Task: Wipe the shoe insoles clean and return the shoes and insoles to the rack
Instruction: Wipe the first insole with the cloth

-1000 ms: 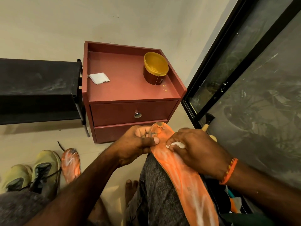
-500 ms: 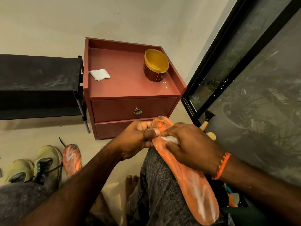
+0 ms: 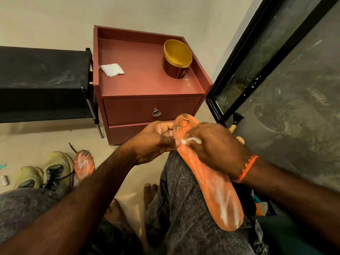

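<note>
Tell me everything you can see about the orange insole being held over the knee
The orange insole is a long, thin, foam-like insert, toe end pointing away toward the red cabinet. It slants across the person's raised knee. White smears streak its heel half, and dark grime marks the toe. The left hand pinches its left edge near the toe, while the right hand presses a small white wipe against its upper surface.

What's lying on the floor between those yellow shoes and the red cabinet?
In the head view, a second orange insole lies beside the yellow shoes; beyond it, bare floor up to the red cabinet.
</note>
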